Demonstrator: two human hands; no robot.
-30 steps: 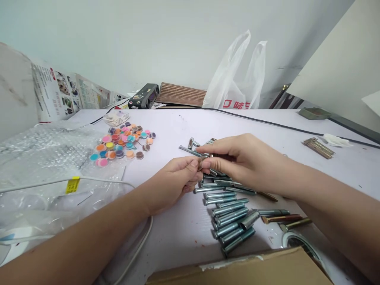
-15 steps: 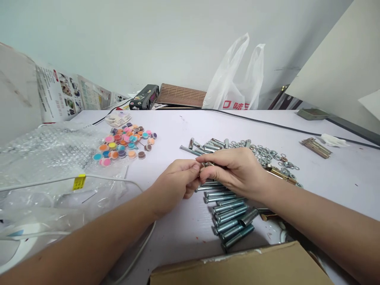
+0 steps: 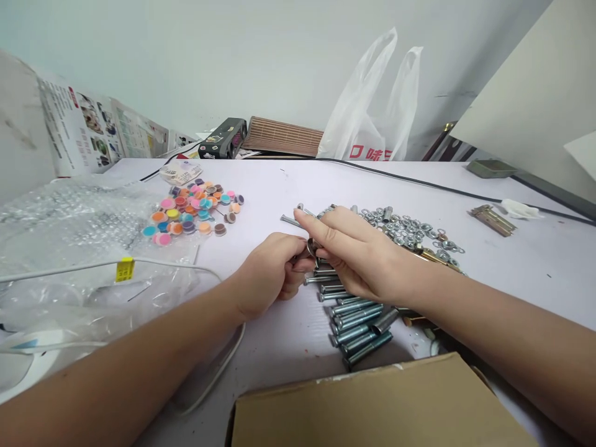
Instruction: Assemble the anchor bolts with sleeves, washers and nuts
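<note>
My left hand [image 3: 270, 270] is closed around a small metal sleeve [image 3: 311, 248], whose round open end faces my right hand. My right hand [image 3: 358, 245] is against that end, forefinger stretched above it and the other fingertips bent below. What those bent fingertips pinch, if anything, is hidden. Beneath and in front of both hands lie several silver bolts [image 3: 356, 320] in a rough row, partly covered by my right hand. A loose metal sleeve [image 3: 385, 321] rests beside them. Behind my right wrist is a spread of washers and nuts [image 3: 410, 231].
A cardboard box [image 3: 372, 403] stands at the near edge. Colourful small round pots [image 3: 195, 208] and bubble wrap [image 3: 79, 217] lie left, with a white cable [image 3: 223, 366]. Further back are a plastic bag [image 3: 367, 118], a black cable [image 3: 400, 177] and brass-coloured bolts [image 3: 492, 220].
My right hand's forefinger has lifted and straightened from its pinch, so the sleeve's round end now shows between the hands. The whole view has shifted slightly.
</note>
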